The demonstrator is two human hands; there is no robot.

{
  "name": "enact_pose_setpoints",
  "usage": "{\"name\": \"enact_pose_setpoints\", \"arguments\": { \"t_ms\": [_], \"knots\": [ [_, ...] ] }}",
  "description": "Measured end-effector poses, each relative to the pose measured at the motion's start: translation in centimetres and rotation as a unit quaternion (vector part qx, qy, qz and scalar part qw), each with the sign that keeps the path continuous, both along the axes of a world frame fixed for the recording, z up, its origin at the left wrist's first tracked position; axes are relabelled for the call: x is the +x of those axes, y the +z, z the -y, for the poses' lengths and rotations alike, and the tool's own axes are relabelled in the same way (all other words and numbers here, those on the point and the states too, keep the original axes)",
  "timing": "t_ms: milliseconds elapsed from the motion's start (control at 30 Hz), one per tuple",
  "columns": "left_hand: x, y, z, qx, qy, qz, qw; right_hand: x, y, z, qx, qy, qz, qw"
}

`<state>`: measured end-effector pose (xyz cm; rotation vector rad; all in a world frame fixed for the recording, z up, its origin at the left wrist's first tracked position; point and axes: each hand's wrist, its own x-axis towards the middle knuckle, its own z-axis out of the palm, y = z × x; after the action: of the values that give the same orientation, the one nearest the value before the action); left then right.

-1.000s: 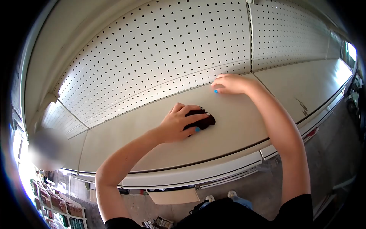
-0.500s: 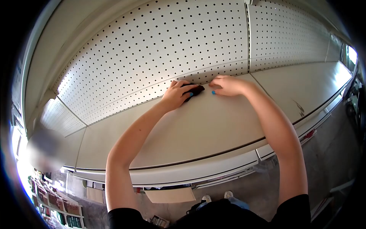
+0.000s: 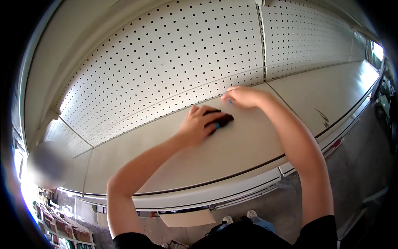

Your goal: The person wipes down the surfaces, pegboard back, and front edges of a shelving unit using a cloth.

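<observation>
My left hand (image 3: 198, 125) is closed over a dark cloth (image 3: 225, 120), pressing it against the pale shelf (image 3: 174, 166). The cloth is bunched up, black to dark brown, and partly hidden by the fingers. Farther right, by the foot of the perforated back panel (image 3: 199, 50), is my right hand (image 3: 242, 97). Its fingers are loosely bent, with the thumb a little apart from them, and I see nothing held in it. Blue polish shows on the nails.
A seam divides this shelf from another shelf section (image 3: 331, 95) with dark scuff marks on the right. A person's blurred head (image 3: 49, 165) is at the far left. Below the front edge is a cardboard flap (image 3: 188, 218); stocked racks (image 3: 66, 226) stand lower left.
My left hand has drawn the cloth away from the back panel, toward the front and slightly right. My right hand has shifted slightly left, its fingers curling more. The view has tilted slightly.
</observation>
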<state>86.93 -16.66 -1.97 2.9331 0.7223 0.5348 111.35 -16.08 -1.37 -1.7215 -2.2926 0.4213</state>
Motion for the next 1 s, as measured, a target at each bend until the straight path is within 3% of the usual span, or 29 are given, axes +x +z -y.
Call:
{"name": "enact_pose_setpoints", "arguments": {
  "t_ms": [267, 333, 467, 633, 767, 933, 1000],
  "knots": [
    [3.2, -0.8, -7.3, -0.017, 0.047, -0.010, 0.999, 0.8, 1.4, 1.1, 0.010, -0.052, 0.020, 0.998],
    [3.1, 0.0, -5.8, -0.037, 0.068, -0.030, 0.997, 1.1, 1.2, 0.9, 0.009, -0.047, 0.005, 0.999],
    [1.2, 0.3, -0.3, -0.003, -0.015, -0.026, 1.000, 1.5, 0.7, 0.5, 0.015, -0.028, -0.009, 0.999],
    [-0.7, 1.3, 5.1, -0.084, -0.089, -0.023, 0.992, 0.8, 1.2, 0.8, -0.002, -0.040, -0.008, 0.999],
    [1.2, 1.5, 2.3, -0.097, -0.050, -0.014, 0.994, 1.7, 0.9, 0.5, 0.005, -0.008, 0.007, 1.000],
    [4.9, 0.5, -5.3, -0.072, 0.063, -0.015, 0.995, 0.5, 2.6, 2.4, -0.028, -0.078, 0.099, 0.992],
    [5.3, -0.1, -6.6, -0.037, 0.045, 0.003, 0.998, 0.7, 3.4, 3.0, -0.040, -0.096, 0.118, 0.988]
  ]
}}
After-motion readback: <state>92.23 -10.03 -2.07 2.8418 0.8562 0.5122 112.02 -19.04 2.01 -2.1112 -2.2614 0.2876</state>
